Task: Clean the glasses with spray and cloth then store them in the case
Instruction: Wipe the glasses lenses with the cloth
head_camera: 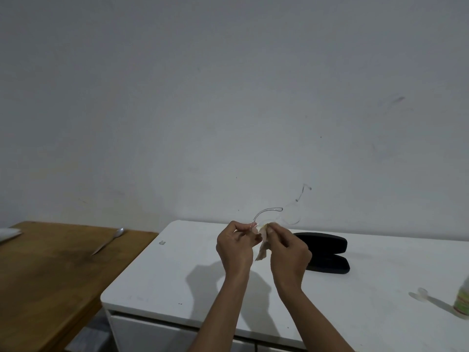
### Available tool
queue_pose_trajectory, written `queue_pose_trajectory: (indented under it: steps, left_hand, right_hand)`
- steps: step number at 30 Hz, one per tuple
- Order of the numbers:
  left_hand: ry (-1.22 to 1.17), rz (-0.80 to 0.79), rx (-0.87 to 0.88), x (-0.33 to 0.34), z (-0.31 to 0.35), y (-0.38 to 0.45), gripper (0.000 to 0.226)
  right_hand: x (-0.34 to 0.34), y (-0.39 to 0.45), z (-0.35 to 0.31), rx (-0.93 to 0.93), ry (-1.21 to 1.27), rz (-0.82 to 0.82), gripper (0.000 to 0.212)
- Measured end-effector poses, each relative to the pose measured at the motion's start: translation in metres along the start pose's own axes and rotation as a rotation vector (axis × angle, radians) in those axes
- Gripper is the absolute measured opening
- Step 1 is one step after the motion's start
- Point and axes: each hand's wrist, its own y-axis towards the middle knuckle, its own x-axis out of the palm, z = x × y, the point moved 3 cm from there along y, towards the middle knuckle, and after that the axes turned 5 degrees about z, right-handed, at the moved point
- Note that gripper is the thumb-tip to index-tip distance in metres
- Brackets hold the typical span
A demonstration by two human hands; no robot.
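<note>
Left hand [237, 246]: I see it raised above the white table [157, 283], fingers curled, pinching the clear-framed glasses [269, 215] near one lens.
Right hand [288, 250]: fingers curled round a pale cloth [262, 251], pressing it against the glasses; the cloth's tail hangs between both hands.
Glasses: held in the air, one temple arcing up over the hands, the other reaching up to the right.
Case [327, 252]: black, open, lying on the white table just behind the right hand.
Spray bottle [463, 298]: I note it at the right edge, partly cut off, its clear cap [420, 293] lying near it.
Wooden table [50, 270]: to the left, bearing a spoon [109, 241].
</note>
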Motion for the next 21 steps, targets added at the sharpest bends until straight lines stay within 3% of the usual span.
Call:
queue_pose_trajectory:
  steps: [8,14,17,21]
  left_hand:
    - [0.026,-0.009,0.063,0.008,0.008,-0.004,0.016]
    - [0.045,-0.032,0.05,0.001,0.006,0.007,0.02]
    - [0.091,-0.018,0.067,-0.009,0.005,0.017,0.025]
    - [0.092,-0.03,0.061,-0.017,0.006,0.023,0.024]
  right_hand:
    - [0.013,0.01,0.012,0.234,0.235,0.142,0.014]
    - [0.014,0.013,0.01,0.256,0.304,-0.087,0.009]
    - [0.011,0.016,0.006,0.239,0.243,-0.244,0.004]
    - [0.004,0.019,0.002,0.184,0.049,-0.361,0.016]
